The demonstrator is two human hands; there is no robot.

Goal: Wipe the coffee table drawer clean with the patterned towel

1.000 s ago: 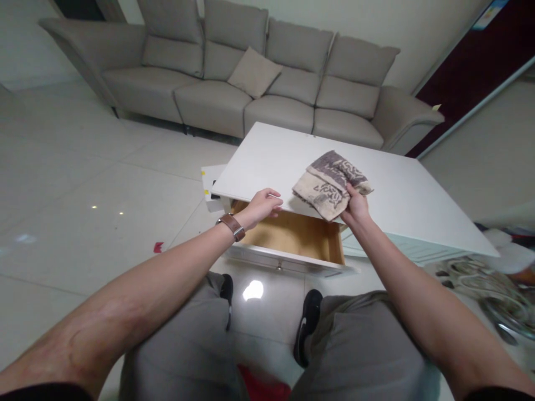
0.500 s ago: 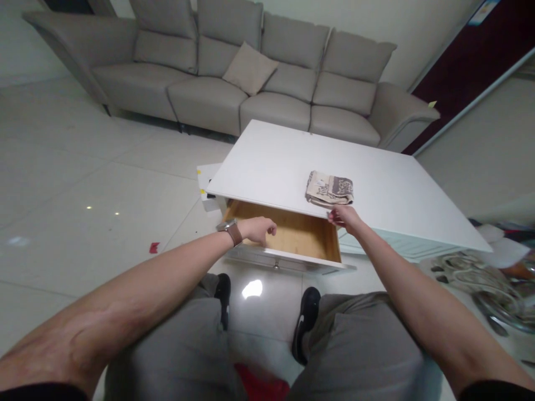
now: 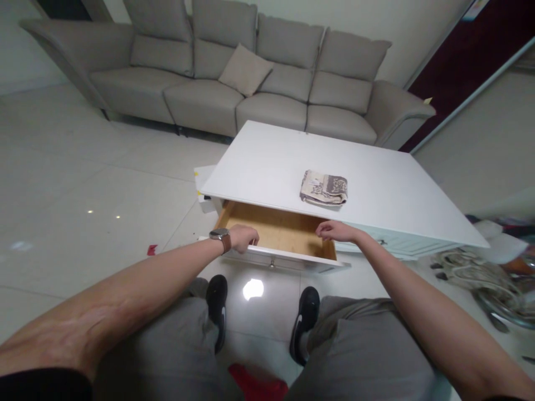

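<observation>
We work with both hands apart, one at each side of a pulled-out drawer at the center of the frame. Our left hand, below a wristwatch, is at the left part of the drawer's front rim, fingers curled downward; we cannot tell whether they grip the rim. Our right hand is at the drawer's right end, fingers loosely bent with nothing visible between them; contact with the side wall cannot be confirmed. The drawer's wooden interior spans the gap between our hands.

We locate the folded patterned cloth right of center, flat on the white coffee table, near its front edge and outside the drawer. A narrow strip of tabletop separates cloth and edge; wider margins run left, right and toward the top of the frame.

The drawer front carries a round knob at its middle. Between this front and our black shoes, at lower center, we have a strip of tiled floor. More floor extends through the left of the frame. The gray sofa bounds the top, close behind the table's far edge.
</observation>
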